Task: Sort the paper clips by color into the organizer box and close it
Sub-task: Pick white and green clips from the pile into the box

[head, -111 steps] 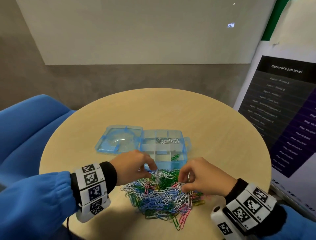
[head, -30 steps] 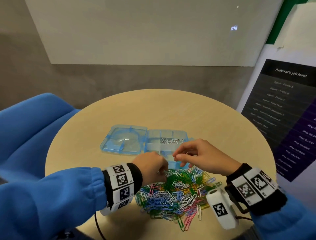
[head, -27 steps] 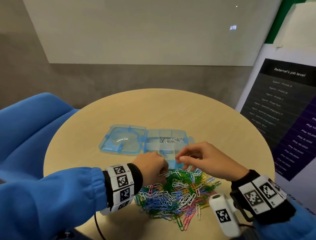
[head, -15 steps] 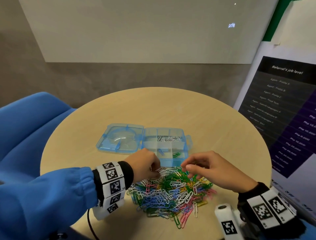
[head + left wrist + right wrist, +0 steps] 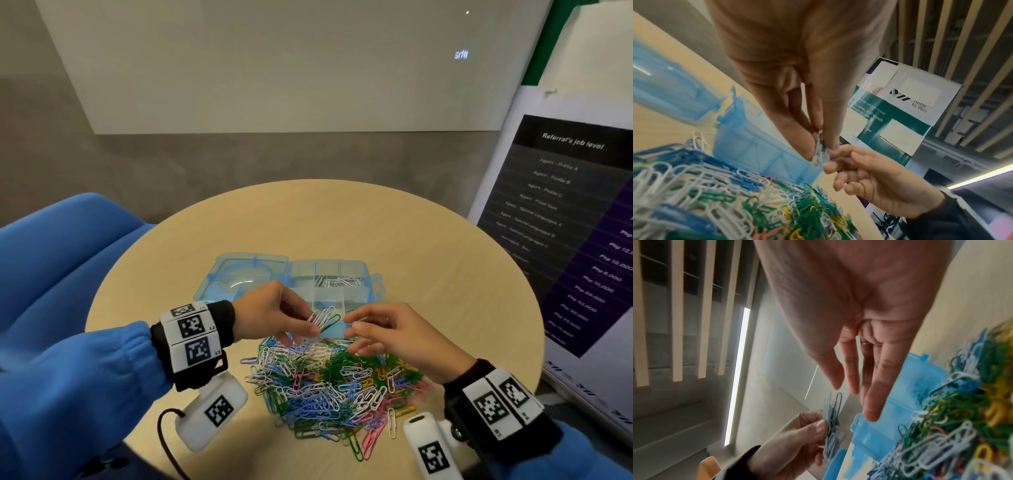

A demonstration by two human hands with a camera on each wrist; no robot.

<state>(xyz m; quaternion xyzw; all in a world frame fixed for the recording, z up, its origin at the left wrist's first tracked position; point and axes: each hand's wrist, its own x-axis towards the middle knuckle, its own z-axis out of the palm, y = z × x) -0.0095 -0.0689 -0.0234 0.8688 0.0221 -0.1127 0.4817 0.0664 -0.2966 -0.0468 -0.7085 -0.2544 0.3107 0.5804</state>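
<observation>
A heap of mixed coloured paper clips (image 5: 337, 383) (image 5: 715, 203) (image 5: 953, 434) lies on the round table in front of the open blue organizer box (image 5: 329, 291). White clips sit in one back compartment (image 5: 339, 281). My left hand (image 5: 274, 318) pinches a small bunch of white clips with one green clip (image 5: 323, 318) (image 5: 820, 154) (image 5: 831, 418) above the heap's far edge. My right hand (image 5: 387, 334) (image 5: 855, 386) hovers just right of that bunch, fingers spread and straight, holding nothing.
The box's clear lid (image 5: 243, 281) lies flat to the left of the compartments. A blue chair (image 5: 51, 267) stands left of the round wooden table (image 5: 376, 222). A printed banner (image 5: 575, 240) leans at the right.
My left hand has lifted out of the heap with a bunch of white clips and a green one. The right hand has come back from the box and now faces that bunch.
</observation>
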